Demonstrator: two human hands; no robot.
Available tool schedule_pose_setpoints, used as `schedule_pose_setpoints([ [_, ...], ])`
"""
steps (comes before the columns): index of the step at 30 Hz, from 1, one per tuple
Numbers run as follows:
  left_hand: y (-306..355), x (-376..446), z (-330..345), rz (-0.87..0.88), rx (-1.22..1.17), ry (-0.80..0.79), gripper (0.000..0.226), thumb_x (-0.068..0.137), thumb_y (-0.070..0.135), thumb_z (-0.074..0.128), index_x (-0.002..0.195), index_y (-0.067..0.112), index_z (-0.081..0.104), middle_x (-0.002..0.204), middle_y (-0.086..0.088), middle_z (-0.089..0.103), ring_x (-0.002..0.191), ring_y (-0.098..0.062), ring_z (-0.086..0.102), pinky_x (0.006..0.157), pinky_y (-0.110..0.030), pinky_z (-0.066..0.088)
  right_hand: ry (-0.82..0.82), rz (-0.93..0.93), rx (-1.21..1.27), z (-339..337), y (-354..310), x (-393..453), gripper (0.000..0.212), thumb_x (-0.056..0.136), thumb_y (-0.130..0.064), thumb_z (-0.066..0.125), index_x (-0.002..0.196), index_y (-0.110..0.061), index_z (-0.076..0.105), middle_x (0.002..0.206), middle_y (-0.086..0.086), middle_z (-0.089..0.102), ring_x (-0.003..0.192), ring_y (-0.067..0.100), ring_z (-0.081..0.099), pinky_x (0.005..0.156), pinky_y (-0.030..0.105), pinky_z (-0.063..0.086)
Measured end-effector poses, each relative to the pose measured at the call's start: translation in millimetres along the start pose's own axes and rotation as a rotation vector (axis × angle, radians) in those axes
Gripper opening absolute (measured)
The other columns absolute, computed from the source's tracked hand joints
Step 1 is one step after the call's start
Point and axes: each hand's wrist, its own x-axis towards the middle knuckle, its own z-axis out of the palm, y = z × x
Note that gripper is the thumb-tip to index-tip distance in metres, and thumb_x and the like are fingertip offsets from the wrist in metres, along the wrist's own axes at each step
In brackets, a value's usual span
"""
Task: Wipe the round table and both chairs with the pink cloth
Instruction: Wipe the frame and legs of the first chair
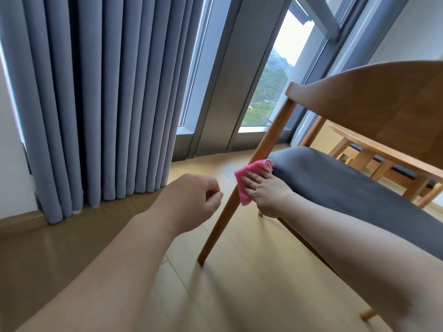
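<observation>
Right hand [265,191] lies with fingers spread flat over the pink cloth [249,180], pressing it against the rear leg [242,185] of the wooden chair [374,104], just below the corner of the grey seat cushion [347,188]. Thumb is hidden behind the leg, so cannot tell whether it hooks round. Left hand [194,200] hangs free in the air beside the leg, fingers loosely curled, holding nothing and touching nothing. Judgement: the step in hand is wiping this chair leg. Risks from here: the cloth is only pinned by flat fingers on a narrow, slanted, rounded leg, so a long stroke downward may let it bunch, roll off the side, or drop to the wooden floor [239,271]. The chair is unbraced by the free hand; a firm sideways push could skid it on the smooth floor or tip it toward the round table [374,142] that stands just behind it. The folded upper edge of the cloth rides against the cushion and could snag there. The blue curtain [96,104] and the window [268,87] stand well apart from the work.
</observation>
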Motion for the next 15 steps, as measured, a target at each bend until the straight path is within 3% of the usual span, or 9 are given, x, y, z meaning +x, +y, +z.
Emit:
schedule_pose_setpoints([
  [12, 12.0, -3.7, 22.4, 0.040, 0.036, -0.098, 0.017, 0.094, 0.035, 0.053, 0.083, 0.026, 0.062, 0.068, 0.013, 0.058, 0.065, -0.007, 0.059, 0.064, -0.025, 0.056, -0.050, -0.042, -0.123, 0.4, -2.3, -30.9, 0.058, 0.102, -0.034, 0.028, 0.153, -0.019, 0.007, 0.161, 0.006, -0.002, 0.147, 0.028, -0.011, 0.105, 0.050, -0.023],
  [15, 16.2, -4.4, 27.0, 0.059, 0.042, -0.111, 0.018, 0.094, 0.036, 0.052, 0.083, 0.027, 0.063, 0.069, 0.012, 0.058, 0.065, -0.008, 0.058, 0.064, -0.028, 0.056, -0.034, -0.042, -0.116, -1.5, -4.7, -30.8, 0.061, 0.101, -0.045, 0.023, 0.153, -0.018, 0.008, 0.161, 0.006, 0.003, 0.148, 0.029, -0.007, 0.110, 0.052, -0.021],
])
